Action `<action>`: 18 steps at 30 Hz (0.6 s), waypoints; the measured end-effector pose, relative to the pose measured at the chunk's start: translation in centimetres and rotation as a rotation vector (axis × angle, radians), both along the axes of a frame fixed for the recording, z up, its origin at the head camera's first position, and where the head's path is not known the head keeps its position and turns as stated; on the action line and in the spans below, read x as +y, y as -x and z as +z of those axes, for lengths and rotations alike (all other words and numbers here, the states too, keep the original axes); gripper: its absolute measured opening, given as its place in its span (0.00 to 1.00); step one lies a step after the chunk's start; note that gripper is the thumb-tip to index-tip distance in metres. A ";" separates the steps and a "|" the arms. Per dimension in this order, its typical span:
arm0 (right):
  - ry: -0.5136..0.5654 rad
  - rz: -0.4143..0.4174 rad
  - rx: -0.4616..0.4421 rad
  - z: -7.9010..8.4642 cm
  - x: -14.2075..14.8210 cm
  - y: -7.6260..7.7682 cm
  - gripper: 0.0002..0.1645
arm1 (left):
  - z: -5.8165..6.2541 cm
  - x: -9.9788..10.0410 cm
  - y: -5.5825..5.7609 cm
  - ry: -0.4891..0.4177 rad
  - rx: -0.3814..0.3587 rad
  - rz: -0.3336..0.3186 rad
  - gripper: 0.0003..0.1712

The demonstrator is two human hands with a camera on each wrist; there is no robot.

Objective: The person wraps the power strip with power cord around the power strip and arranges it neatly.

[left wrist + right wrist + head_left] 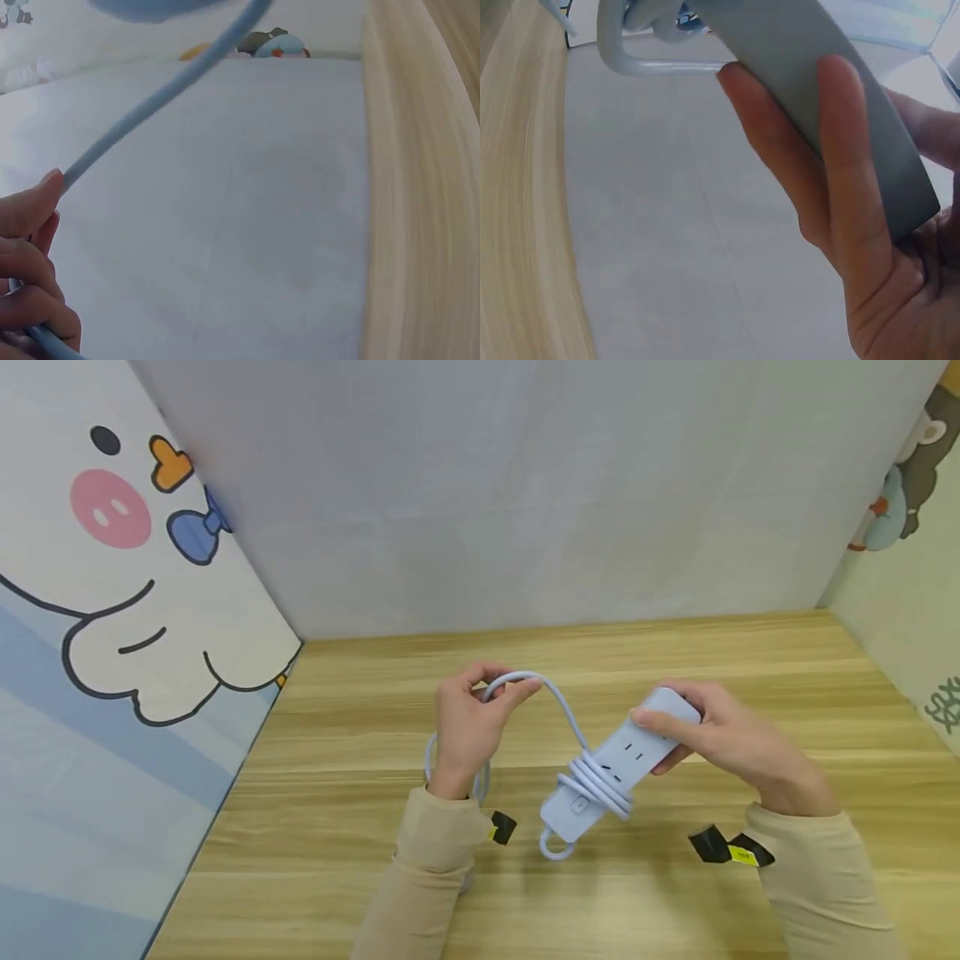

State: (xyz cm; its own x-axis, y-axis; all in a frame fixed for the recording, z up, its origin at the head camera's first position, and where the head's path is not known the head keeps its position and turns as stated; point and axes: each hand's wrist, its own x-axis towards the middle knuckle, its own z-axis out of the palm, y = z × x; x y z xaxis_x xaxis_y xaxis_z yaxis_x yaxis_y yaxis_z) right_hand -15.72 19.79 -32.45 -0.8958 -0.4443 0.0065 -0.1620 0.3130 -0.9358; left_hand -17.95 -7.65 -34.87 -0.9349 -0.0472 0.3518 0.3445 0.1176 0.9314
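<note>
My right hand (720, 731) grips the upper end of a white power strip (634, 750), thumb across its socket face and fingers along its back. The strip is held tilted above the table, its lower end pointing down-left. Several turns of its white cord (596, 785) are wound round the strip near the switch. From the windings the cord arches over to my left hand (474, 718), which pinches it between thumb and fingers. In the left wrist view the cord (150, 105) runs taut-looking up from the fingertips. More cord hangs in a loop behind the left wrist, partly hidden.
A wood-grain table (337, 860) lies below both hands. A pale wall (525, 527) rises at its back edge. Side panels with cartoon prints stand left (75, 693) and right (900, 610). Black tabs with yellow labels show at both sleeves.
</note>
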 end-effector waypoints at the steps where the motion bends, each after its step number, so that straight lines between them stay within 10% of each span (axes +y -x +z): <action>1: -0.014 -0.014 0.007 0.0 -0.3 0.0 0.15 | 0.3 0.2 -0.3 0.003 0.029 -0.007 0.11; 13: -0.048 -0.383 0.248 -0.5 -2.2 0.1 0.23 | 2.1 2.8 -4.0 0.107 0.259 -0.152 0.08; 18: 0.351 -0.643 0.401 -1.1 -2.6 0.7 0.12 | 1.9 3.9 -4.6 0.257 0.338 -0.290 0.13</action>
State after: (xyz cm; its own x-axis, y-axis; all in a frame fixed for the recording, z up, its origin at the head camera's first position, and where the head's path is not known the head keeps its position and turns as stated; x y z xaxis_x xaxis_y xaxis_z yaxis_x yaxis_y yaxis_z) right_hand -16.40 17.14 -33.50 -0.8745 0.2404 0.4214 -0.3928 0.1588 -0.9058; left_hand -13.35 -3.76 -32.98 -0.7285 0.3247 0.6032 0.6741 0.1835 0.7155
